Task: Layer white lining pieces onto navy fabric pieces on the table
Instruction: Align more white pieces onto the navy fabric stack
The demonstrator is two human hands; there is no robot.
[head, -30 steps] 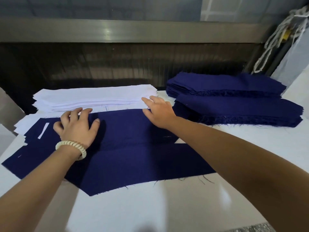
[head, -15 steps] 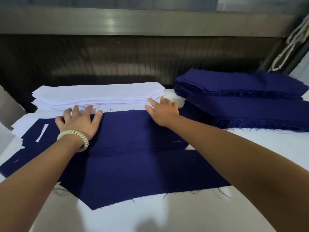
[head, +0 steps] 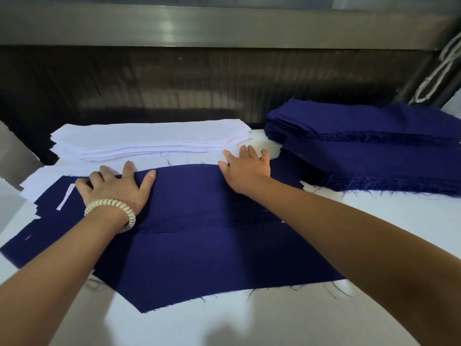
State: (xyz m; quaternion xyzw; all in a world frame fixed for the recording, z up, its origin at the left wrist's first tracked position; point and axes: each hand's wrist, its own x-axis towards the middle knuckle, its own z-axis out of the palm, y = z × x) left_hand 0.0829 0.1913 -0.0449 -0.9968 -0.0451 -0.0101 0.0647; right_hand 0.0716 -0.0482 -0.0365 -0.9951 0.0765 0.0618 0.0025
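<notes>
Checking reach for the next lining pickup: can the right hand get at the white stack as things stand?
Probably yes. The right hand lies flat at the far edge of the navy piece, fingertips just short of the white stack, with nothing lying between them.

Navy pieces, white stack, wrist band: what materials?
Navy pieces: matte woven cloth, likely cotton or a blend; loose threads fray from the cut edges. White stack: thin, smooth matte sheets, probably light lining fabric; the weave is too fine to see. Wrist band on the left hand: cream ridged coil, probably plastic.
</notes>
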